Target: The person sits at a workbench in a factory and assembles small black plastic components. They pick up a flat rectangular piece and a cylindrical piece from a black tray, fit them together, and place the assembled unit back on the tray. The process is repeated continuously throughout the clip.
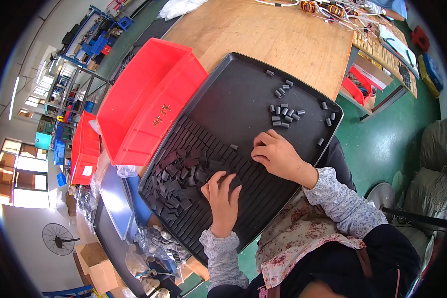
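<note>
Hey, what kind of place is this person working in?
Probably a factory assembly or sorting floor: a black tray of small dark parts under the hands, red plastic bins beside it, and shelving with blue crates behind.

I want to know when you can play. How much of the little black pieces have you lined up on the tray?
Done: neat rows of flat pieces fill the near part of the black tray. In hand: the left hand and right hand press on the rows beside a jumbled pile. Left: that pile and the scattered small pieces at the far end.
</note>
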`<state>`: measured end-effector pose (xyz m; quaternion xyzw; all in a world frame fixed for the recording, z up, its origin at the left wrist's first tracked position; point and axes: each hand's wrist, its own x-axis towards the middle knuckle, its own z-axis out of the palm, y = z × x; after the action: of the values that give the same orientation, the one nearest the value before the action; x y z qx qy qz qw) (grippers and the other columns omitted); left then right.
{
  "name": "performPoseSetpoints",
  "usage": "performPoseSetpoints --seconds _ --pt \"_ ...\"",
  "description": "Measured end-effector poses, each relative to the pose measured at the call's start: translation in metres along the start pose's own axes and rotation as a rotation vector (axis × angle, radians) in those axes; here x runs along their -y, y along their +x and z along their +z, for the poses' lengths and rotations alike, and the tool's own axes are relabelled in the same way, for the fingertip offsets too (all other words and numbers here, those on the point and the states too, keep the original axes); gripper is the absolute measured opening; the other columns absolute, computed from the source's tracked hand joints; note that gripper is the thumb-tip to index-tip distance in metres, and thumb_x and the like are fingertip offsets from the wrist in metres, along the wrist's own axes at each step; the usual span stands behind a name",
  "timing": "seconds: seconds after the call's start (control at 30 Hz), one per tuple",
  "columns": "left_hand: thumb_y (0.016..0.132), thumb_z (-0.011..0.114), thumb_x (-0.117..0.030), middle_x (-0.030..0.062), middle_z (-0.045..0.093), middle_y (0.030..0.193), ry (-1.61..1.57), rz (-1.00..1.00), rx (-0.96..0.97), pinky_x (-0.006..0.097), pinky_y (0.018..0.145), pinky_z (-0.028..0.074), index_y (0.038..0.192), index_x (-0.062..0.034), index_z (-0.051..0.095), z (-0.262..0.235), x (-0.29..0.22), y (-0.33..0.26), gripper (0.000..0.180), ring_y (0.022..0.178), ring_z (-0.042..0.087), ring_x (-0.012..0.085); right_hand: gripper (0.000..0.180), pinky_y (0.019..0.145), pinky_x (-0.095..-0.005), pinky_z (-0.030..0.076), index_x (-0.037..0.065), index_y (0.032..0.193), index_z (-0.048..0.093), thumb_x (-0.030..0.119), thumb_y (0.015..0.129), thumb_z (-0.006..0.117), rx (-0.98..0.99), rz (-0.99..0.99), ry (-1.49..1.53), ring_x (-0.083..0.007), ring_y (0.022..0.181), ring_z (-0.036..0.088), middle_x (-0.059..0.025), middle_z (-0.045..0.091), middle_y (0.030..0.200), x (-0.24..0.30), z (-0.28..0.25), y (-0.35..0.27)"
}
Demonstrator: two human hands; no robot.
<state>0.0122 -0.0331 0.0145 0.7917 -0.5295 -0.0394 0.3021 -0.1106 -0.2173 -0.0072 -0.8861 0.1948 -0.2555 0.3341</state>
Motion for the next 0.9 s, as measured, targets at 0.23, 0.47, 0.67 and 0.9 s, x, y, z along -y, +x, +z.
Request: performPoseSetpoints --seconds 0.23,0.47,0.67,0.9 --pt "0.090 0.060 -0.005 0.0099 0.060 0.100 -0.114 0.042 -0.018 0.036 0.084 0.043 0.098 -0.0028 0.065 0.000 0.008 0.003 0.009 0.092 0.055 0.0288 0.035 0.090 -0.0379 0.048 0.007 0.110 0.063 0.004 0.076 0.072 -0.036 -0.164 -0.096 -0.0300 0.096 0.055 -0.0080 0.060 0.108 -0.006 0.027 0.032" --pt "0.082 0.071 0.000 0.0094 0.062 0.091 -0.152 -0.011 -0.073 0.030 0.068 0.047 0.085 -0.0009 0.059 0.003 0.008 -0.001 0.012 0.077 0.058 0.0210 0.031 0.081 -0.0401 0.049 0.006 0.097 0.058 -0.003 0.071 0.072 -0.031 0.023 0.059 -0.0328 0.093 0.057 -0.0104 0.060 0.096 0.000 0.012 0.031" --pt "0.078 0.071 0.006 0.0069 0.065 0.082 -0.740 -0.193 0.035 0.022 0.055 0.041 0.070 -0.0010 0.052 -0.002 0.002 -0.008 0.022 0.069 0.056 0.0094 0.027 0.076 -0.0423 0.050 0.005 0.091 0.055 -0.003 0.071 0.071 -0.239 0.127 -0.182 -0.0332 0.089 0.059 -0.0113 0.059 0.089 -0.009 -0.021 0.015" --pt "0.077 0.070 0.011 0.0075 0.065 0.083 -0.734 -0.154 0.250 0.022 0.058 0.045 0.067 -0.0003 0.046 0.005 -0.006 -0.014 0.028 0.068 0.056 0.0075 0.021 0.073 -0.0385 0.049 0.002 0.087 0.054 -0.001 0.075 0.071 -0.201 0.045 -0.032 -0.0315 0.084 0.060 -0.0114 0.059 0.085 -0.024 -0.016 -0.003"
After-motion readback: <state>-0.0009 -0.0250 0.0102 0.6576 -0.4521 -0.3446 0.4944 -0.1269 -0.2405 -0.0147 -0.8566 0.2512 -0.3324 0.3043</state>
